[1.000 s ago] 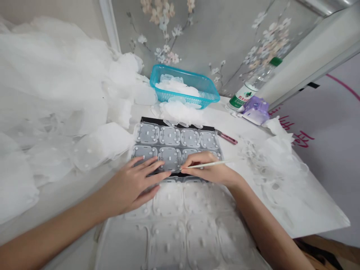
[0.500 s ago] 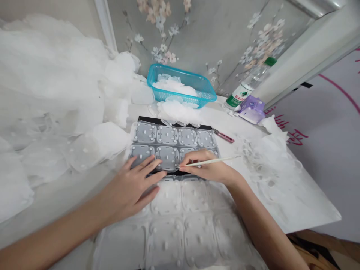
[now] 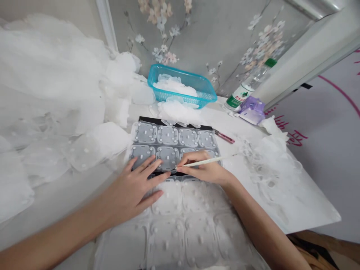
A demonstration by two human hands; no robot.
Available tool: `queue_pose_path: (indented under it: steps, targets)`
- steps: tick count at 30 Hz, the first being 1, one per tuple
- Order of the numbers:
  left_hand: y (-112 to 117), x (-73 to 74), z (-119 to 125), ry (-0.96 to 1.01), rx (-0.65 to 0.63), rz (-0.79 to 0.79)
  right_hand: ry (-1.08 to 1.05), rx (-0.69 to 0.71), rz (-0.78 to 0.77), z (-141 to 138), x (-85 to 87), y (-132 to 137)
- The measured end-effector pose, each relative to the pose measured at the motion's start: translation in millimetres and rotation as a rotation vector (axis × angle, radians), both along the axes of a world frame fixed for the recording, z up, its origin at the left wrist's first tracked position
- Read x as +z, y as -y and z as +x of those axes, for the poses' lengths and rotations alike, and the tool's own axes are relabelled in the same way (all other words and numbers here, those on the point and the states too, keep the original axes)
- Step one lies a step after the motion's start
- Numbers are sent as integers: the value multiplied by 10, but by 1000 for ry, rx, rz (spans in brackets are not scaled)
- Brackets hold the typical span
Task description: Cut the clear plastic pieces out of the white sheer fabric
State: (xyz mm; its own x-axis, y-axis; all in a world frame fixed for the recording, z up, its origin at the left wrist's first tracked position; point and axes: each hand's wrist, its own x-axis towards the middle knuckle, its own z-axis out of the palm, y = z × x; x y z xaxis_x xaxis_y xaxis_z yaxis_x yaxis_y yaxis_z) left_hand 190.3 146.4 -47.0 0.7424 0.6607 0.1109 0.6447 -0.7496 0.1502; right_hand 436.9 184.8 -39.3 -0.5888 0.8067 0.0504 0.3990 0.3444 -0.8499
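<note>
The left hand (image 3: 135,187) lies flat with fingers spread, pinning the moulded sheet (image 3: 168,137), which runs from mid-bench (image 3: 306,206) to the near edge over a black board (image 3: 146,120). The right hand (image 3: 204,168) pinches a thin white stick (image 3: 208,161), its tip touching the sheet just beside the left fingertips. The step looks like picking at one cell's edge. Moving on calls for steady pressure and a small, precise tip shift.
</note>
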Motion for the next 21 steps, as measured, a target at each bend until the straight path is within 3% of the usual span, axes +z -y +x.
queue_pose_path:
  steps: [13, 21]
  targets:
    - [5, -20, -7, 17, -1, 26, 128, 95, 18, 71, 221, 28]
    - [38, -51, 1, 78, 26, 6, 35, 32, -44, 45, 83, 3]
